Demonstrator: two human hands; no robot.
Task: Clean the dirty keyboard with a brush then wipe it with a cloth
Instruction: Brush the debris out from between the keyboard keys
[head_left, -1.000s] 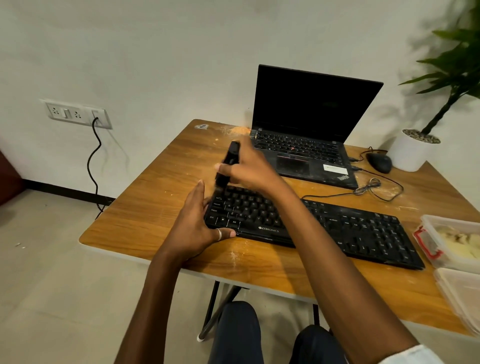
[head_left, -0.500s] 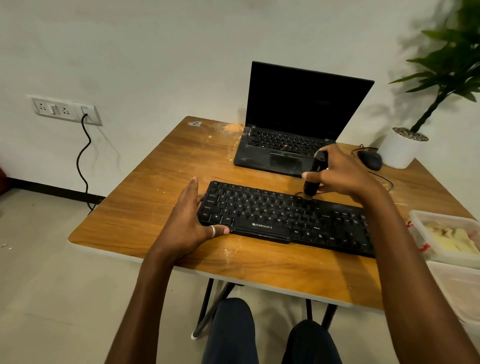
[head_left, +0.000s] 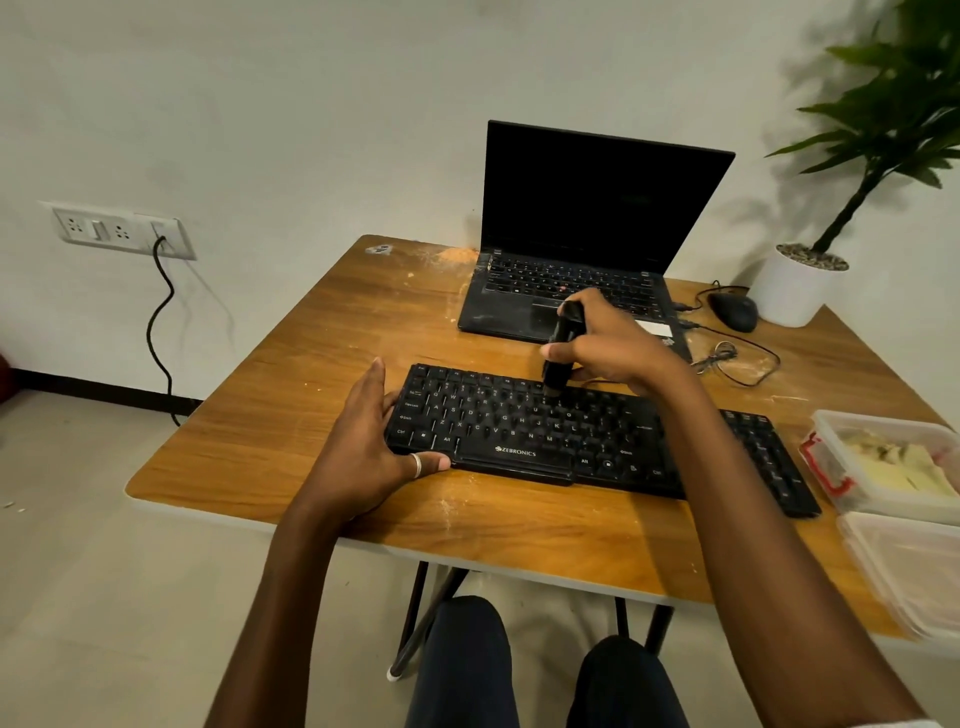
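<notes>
The wooden desk (head_left: 322, 426) fills the middle of the frame, streaked with pale dust, and at its upper centre a black laptop (head_left: 582, 249) stands open with a dark screen. Just below it, across the centre, lies the black keyboard (head_left: 519, 436), long side running left to right, its right end reaching toward the clear plastic containers (head_left: 893, 467) at the right edge. A potted plant (head_left: 800, 280) sits in the upper right corner, a black mouse (head_left: 735, 310) just left of its white pot. Now the hands: the left hand (head_left: 363, 457) lies flat against the keyboard's left end, thumb with a ring along the front edge, a loose open grip bracing rather than clutching. The right hand (head_left: 618, 348), just above centre, has its grip closed around a black brush (head_left: 560, 348), held nearly upright, its lower tip down on the upper key rows near the keyboard's middle.
</notes>
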